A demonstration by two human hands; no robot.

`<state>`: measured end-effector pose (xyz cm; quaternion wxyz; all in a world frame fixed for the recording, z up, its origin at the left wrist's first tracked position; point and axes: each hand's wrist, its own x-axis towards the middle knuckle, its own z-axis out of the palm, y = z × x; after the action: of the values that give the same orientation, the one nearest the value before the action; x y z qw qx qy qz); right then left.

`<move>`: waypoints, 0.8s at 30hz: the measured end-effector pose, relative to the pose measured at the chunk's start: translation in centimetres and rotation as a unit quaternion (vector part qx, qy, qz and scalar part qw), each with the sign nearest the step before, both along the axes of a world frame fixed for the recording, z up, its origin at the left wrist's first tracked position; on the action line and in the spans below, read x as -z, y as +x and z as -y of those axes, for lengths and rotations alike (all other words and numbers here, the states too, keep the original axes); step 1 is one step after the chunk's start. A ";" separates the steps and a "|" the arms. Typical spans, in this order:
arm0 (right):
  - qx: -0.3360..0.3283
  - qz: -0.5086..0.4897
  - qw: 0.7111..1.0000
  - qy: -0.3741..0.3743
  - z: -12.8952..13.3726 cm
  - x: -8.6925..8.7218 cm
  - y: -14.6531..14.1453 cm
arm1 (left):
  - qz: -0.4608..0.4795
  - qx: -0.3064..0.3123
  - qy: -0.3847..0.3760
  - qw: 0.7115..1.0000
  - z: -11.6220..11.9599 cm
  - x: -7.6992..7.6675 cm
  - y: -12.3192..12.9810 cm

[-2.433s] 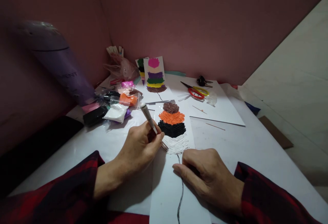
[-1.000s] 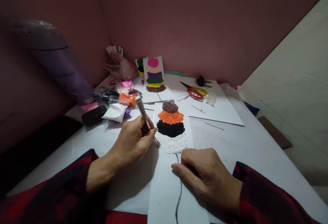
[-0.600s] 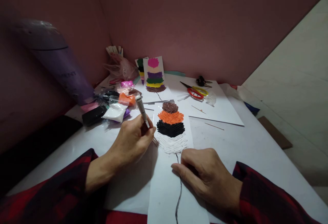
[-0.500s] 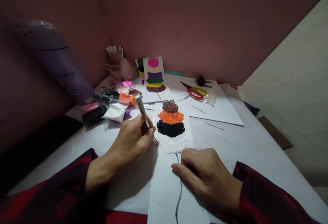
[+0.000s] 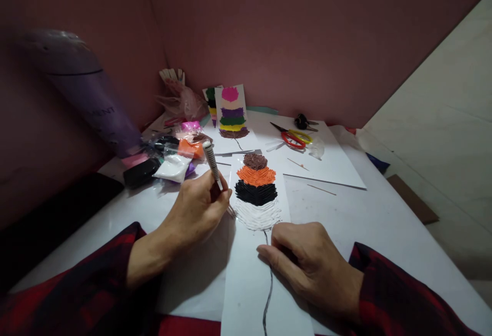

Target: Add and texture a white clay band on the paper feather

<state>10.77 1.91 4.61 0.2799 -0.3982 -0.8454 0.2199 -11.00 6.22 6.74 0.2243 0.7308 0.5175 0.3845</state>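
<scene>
My left hand (image 5: pixel 200 208) is closed in a pinch around a slim pen-like tool (image 5: pixel 210 158) with a white patterned barrel. Its thin tip points down at the left edge of a white textured clay band (image 5: pixel 258 215). Above that band lie a black one (image 5: pixel 256 192), an orange one (image 5: pixel 256 175) and a brown top (image 5: pixel 255 161), all on a white paper strip (image 5: pixel 246 285). A dark wavy line (image 5: pixel 270 285) runs down from the clay. My right hand (image 5: pixel 307 259) rests on the strip beside this line, fingers curled in, thumb pointing left.
Bagged clay packs (image 5: pixel 172 167) lie at the left, near a leaning purple can (image 5: pixel 96 100). Behind stands a card (image 5: pixel 231 105) with coloured bands. Red and yellow scissors (image 5: pixel 294 139), keys (image 5: pixel 303 122) and a thin stick (image 5: pixel 322 189) lie to the right.
My left hand and the tool's tip have shifted very slightly left. My right hand and the paper strip stay where they were.
</scene>
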 end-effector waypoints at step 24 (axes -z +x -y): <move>-0.001 0.001 1.000 0.002 0.1 0.1 0.2 | -0.041 -0.003 0.062 0.997 0.0 -0.2 -0.2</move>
<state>10.95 1.82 4.46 0.2798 -0.3969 -0.8466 0.2178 -11.16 6.25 6.92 0.1564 0.7570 0.5036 0.3859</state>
